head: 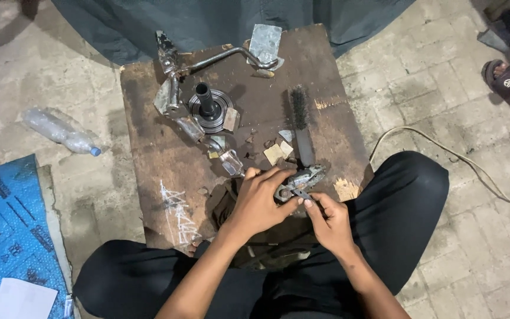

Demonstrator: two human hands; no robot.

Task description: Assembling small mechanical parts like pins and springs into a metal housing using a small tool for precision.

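The small metal part (pixel 300 182) sits at the near edge of the wooden board (pixel 166 159), held just above the person's lap. The left hand (pixel 259 201) curls over it from the left, fingers closed around its body, while the right hand (pixel 329 218) pinches a thin bit at its lower end between thumb and fingertips. This looks like fine fitting or picking at the part; a next move would call for a steady hold from the left hand and a small, careful pull or turn from the right.

The part is grey, greasy and irregular, with a worn shine.

Just beyond it lies a wire brush (pixel 301 127), with scraps of card (pixel 274 153) beside. Further back stand a round hub with a black shaft (pixel 208 108) and a bent metal crank (pixel 219 59). A plastic bottle (pixel 60 131) lies on the paved floor to the left.
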